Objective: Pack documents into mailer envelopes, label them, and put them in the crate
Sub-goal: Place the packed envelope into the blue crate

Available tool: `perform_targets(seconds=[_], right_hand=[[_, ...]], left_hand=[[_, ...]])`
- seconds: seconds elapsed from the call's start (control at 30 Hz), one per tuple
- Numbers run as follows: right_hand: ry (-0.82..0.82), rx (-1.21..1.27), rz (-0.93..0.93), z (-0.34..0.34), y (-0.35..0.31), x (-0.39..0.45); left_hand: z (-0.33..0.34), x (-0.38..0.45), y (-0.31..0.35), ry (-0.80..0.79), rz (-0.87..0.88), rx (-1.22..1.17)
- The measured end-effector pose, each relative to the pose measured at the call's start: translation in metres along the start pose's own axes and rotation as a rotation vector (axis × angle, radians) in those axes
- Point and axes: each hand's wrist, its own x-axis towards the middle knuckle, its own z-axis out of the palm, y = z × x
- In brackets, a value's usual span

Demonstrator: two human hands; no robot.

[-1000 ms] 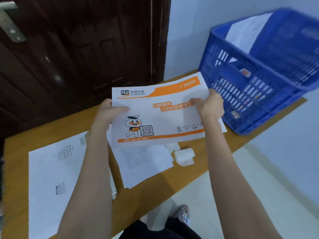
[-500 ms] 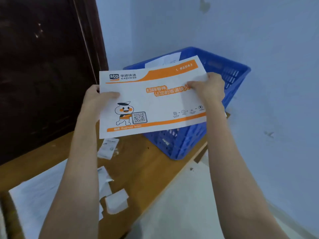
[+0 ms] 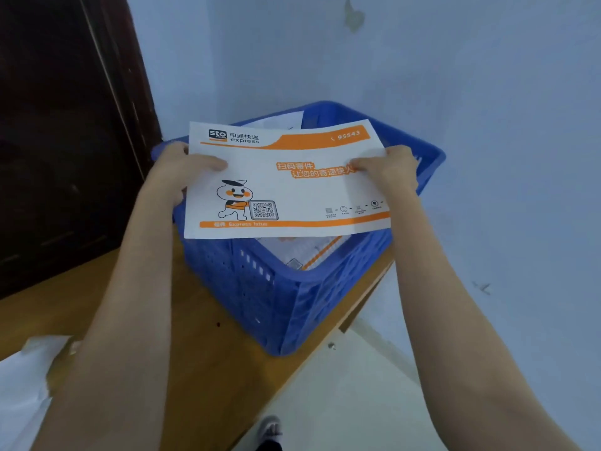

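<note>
1. The left hand (image 3: 182, 170) pinches the left edge of the flat white and orange paper mailer envelope (image 3: 286, 183). Its thumb lies on top and the other fingers are hidden under the paper.
2. The right hand (image 3: 387, 170) pinches the right edge the same way, thumb on top.
3. Both arms reach out long and almost straight, one on each side, so the envelope is held flat with its printed side up.
4. The envelope is up in the air, right above the open top of the blue plastic crate with holes in its walls (image 3: 292, 304). It does not touch the crate rim.
5. Inside the crate, under the held envelope, lie more white and orange envelopes (image 3: 309, 252). Another white sheet (image 3: 279, 120) pokes up at the far side of the crate.
6. The crate sits on the far corner of the brown wooden table (image 3: 201, 320). White papers (image 3: 22, 379) lie on the table, well to the left of the crate and nearer the person.
7. I think this is the last step for this envelope: putting it in the crate.
8. Next, both hands should go down into the crate and let go together, so the envelope lands flat on the pile.
9. I cannot see a stuck-on label on this side.
</note>
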Motion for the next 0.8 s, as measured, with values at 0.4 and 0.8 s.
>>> perform_targets(seconds=[0.4, 0.8], right_hand=[[-0.164, -0.005, 0.039, 0.042, 0.015, 0.123], [-0.443, -0.189, 0.101, 0.107, 0.026, 0.215]], left_hand=[[0.053, 0.088, 0.001, 0.012, -0.124, 0.194], [0.091, 0.144, -0.026, 0.05, -0.43, 0.285]])
